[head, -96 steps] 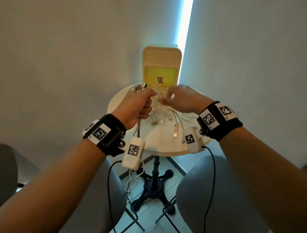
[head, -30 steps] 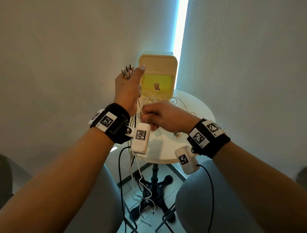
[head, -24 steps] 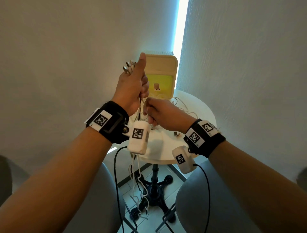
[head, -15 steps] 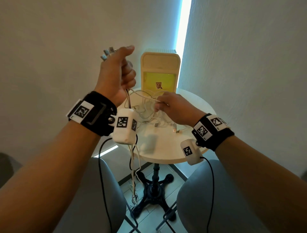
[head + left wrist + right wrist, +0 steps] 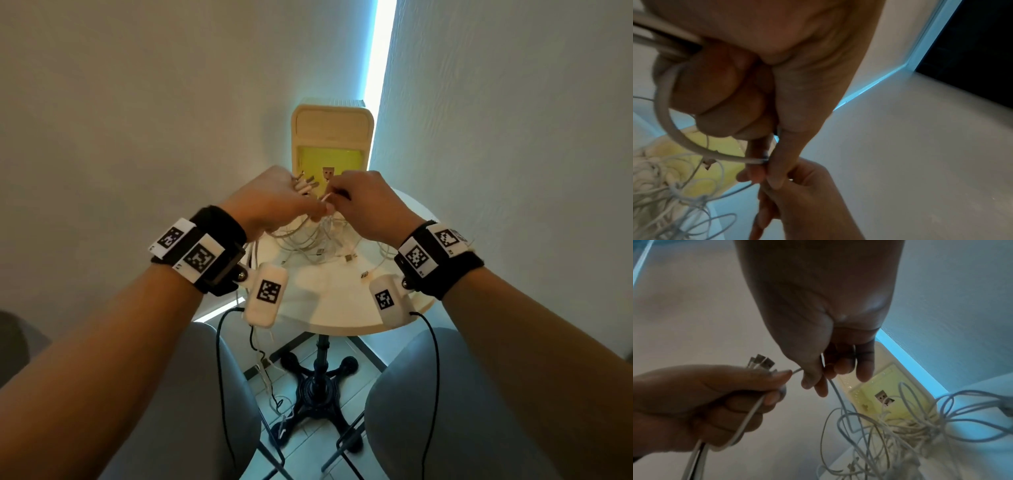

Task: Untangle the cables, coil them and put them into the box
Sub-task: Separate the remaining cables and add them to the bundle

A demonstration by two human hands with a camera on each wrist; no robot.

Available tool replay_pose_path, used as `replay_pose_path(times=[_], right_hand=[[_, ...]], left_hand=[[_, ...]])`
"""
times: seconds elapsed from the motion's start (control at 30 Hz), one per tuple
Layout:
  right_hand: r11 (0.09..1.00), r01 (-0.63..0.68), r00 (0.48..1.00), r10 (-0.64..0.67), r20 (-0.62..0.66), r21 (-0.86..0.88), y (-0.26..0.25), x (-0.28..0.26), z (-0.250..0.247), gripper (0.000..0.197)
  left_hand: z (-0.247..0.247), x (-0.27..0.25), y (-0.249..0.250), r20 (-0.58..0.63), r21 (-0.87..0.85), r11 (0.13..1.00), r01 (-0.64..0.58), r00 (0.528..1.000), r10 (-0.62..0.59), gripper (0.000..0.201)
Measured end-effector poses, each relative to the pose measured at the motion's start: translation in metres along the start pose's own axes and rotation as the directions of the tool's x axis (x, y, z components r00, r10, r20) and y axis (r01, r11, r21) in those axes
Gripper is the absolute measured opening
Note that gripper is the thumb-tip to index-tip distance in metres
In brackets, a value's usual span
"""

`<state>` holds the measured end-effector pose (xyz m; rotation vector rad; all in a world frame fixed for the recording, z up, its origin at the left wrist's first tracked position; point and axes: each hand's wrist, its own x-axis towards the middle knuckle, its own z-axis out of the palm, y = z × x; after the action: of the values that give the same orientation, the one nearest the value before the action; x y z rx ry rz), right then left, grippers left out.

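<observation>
White round cables [image 5: 318, 240] (metal-tipped plugs) bunch in the clenched left hand [image 5: 270, 202]; right hand [image 5: 366, 202] pinches one strand.

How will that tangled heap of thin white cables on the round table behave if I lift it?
The tangled heap of thin white cables is probably floppy and light: its strands sag in loose loops. It may snag and rise as one clump, since the loops cross. Loose plugs would likely dangle.
</observation>
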<state>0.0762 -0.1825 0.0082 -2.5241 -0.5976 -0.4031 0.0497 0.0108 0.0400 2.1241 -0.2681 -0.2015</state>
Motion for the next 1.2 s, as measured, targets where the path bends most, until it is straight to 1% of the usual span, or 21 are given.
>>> replay_pose_path(times=[0.07, 0.17, 0.27, 0.33, 0.4, 0.47, 0.57, 0.63, 0.7, 0.73, 0.77, 0.8, 0.83, 0.93, 1.03, 1.07, 1.1, 1.13, 1.2], right_hand=[[0.998, -0.036, 0.999, 0.038, -0.021, 0.06, 0.003, -0.002, 0.004, 0.022], [0.982, -0.137, 0.991, 0.136, 0.019, 0.129, 0.015, -0.004, 0.015, 0.022], [0.963, -0.216, 0.976, 0.209, 0.064, 0.158, 0.032, -0.007, 0.027, 0.02], [0.94, -0.262, 0.965, 0.248, 0.089, 0.217, 0.039, -0.007, 0.031, 0.02], [0.943, -0.253, 0.967, 0.24, 0.081, 0.215, 0.042, -0.004, 0.029, 0.021], [0.949, -0.235, 0.971, 0.219, 0.095, 0.21, 0.041, 0.0, 0.024, 0.018], [0.949, -0.232, 0.967, 0.202, 0.156, 0.213, 0.044, 0.003, 0.016, 0.017], [0.929, -0.254, 0.959, 0.207, 0.192, 0.269, 0.046, 0.002, 0.01, 0.02], [0.915, -0.271, 0.959, 0.233, 0.159, 0.299, 0.047, -0.001, 0.005, 0.015], [0.923, -0.271, 0.962, 0.247, 0.119, 0.271, 0.048, -0.004, 0.002, 0.011], [0.937, -0.274, 0.961, 0.262, 0.084, 0.216, 0.05, -0.007, -0.001, 0.012], [0.946, -0.288, 0.957, 0.28, 0.072, 0.149, 0.053, -0.01, -0.003, 0.018], [0.945, -0.316, 0.947, 0.309, 0.09, 0.083, 0.056, -0.014, -0.005, 0.026], [0.901, -0.431, 0.886, 0.434, 0.165, -0.059, 0.066, -0.028, -0.011, 0.053], [0.865, -0.48, 0.861, 0.497, 0.109, -0.148, 0.075, -0.037, -0.017, 0.086], [0.844, -0.506, 0.845, 0.526, 0.098, -0.179, 0.078, -0.04, -0.019, 0.092], [0.816, -0.538, 0.816, 0.567, 0.114, -0.213, 0.079, -0.042, -0.022, 0.092], [0.782, -0.568, 0.775, 0.613, 0.152, -0.256, 0.081, -0.045, -0.025, 0.085], [0.73, -0.589, 0.685, 0.679, 0.265, -0.347, 0.083, -0.052, -0.026, 0.058]], left_hand=[[-0.003, -0.002, 0.004, 0.004, -0.144, 0.984, -0.104, 0.994, 0.105, 0.029], [-0.012, -0.006, 0.01, -0.03, -0.375, 0.901, -0.216, 0.975, 0.221, 0.036], [-0.019, -0.011, 0.019, -0.092, -0.537, 0.789, -0.297, 0.951, 0.295, 0.039], [-0.021, -0.012, 0.023, -0.128, -0.585, 0.741, -0.33, 0.939, 0.318, 0.04], [-0.02, -0.011, 0.022, -0.139, -0.568, 0.755, -0.327, 0.943, 0.303, 0.04], [-0.016, -0.009, 0.017, -0.141, -0.515, 0.807, -0.289, 0.957, 0.252, 0.04], [-0.006, -0.007, 0.007, -0.162, -0.472, 0.853, -0.225, 0.972, 0.167, 0.038], [-0.001, -0.004, -0.001, -0.173, -0.468, 0.863, -0.193, 0.977, 0.125, 0.037], [0.002, -0.001, -0.008, -0.183, -0.471, 0.865, -0.172, 0.978, 0.095, 0.036], [0.002, 0.0, -0.012, -0.19, -0.474, 0.865, -0.164, 0.978, 0.082, 0.035], [0.003, 0.002, -0.015, -0.196, -0.478, 0.864, -0.158, 0.978, 0.071, 0.035], [0.003, 0.003, -0.017, -0.202, -0.482, 0.862, -0.154, 0.978, 0.061, 0.035], [0.003, 0.004, -0.019, -0.204, -0.485, 0.862, -0.15, 0.977, 0.054, 0.035], [0.005, 0.005, -0.02, -0.202, -0.493, 0.858, -0.145, 0.978, 0.049, 0.036], [0.005, 0.005, -0.021, -0.199, -0.492, 0.858, -0.146, 0.979, 0.052, 0.036], [0.006, 0.005, -0.021, -0.197, -0.489, 0.86, -0.145, 0.979, 0.053, 0.036], [0.005, 0.005, -0.021, -0.197, -0.488, 0.86, -0.146, 0.979, 0.054, 0.037], [0.005, 0.005, -0.021, -0.197, -0.489, 0.86, -0.146, 0.979, 0.054, 0.037], [0.006, 0.004, -0.021, -0.195, -0.488, 0.861, -0.141, 0.98, 0.05, 0.037]])
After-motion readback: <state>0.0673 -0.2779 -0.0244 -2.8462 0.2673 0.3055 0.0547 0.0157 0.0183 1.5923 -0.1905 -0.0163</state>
